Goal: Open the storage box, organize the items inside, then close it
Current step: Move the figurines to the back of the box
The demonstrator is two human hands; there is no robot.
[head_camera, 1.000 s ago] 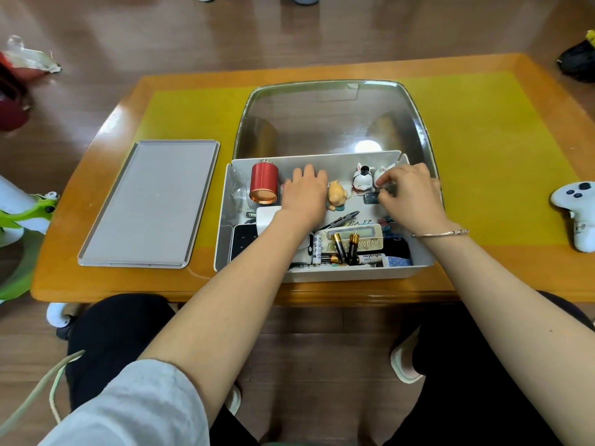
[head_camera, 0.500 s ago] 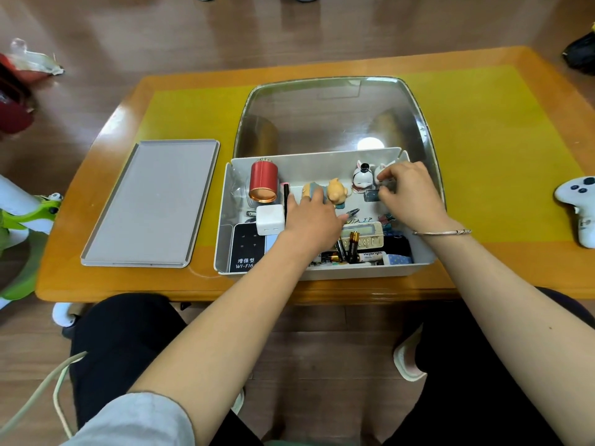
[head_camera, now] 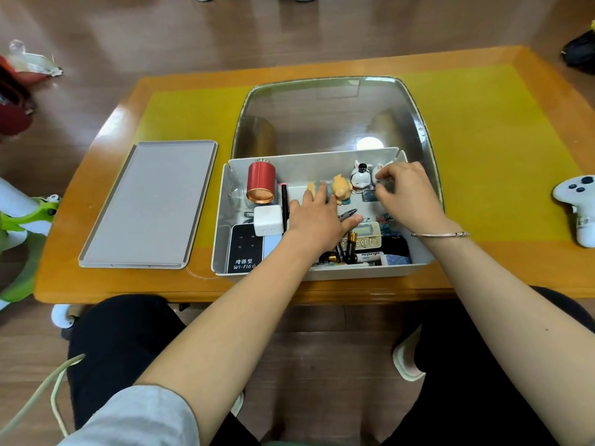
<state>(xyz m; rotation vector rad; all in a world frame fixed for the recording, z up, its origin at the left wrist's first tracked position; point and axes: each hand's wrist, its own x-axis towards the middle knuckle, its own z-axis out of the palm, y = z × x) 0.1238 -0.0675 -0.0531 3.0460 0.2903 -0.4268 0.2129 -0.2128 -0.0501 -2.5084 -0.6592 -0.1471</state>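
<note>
The white storage box (head_camera: 354, 273) stands open on the table, its clear lid (head_camera: 322, 117) tilted up behind it. Inside lie a red can (head_camera: 260, 181), a white charger cube (head_camera: 269, 220), a black Wi-Fi device (head_camera: 243, 252), a black pen (head_camera: 284, 204), batteries (head_camera: 351, 243) and small figurines. My left hand (head_camera: 317, 220) lies flat in the middle of the box, fingertips touching a small blue-and-tan figure beside the orange pig (head_camera: 341, 188). My right hand (head_camera: 409, 197) pinches a white eared figurine (head_camera: 383, 170) in the back right corner, next to a black-and-white one (head_camera: 360, 178).
A grey flat tray (head_camera: 151, 204) lies left of the box on the yellow mat. A white game controller (head_camera: 579, 207) sits near the table's right edge. My knees are under the front edge. A green and white toy (head_camera: 22, 217) stands off the table's left.
My left hand has drawn back from the box's far wall to the middle, uncovering a small figure and the pen. My right hand stays at the back right corner.
</note>
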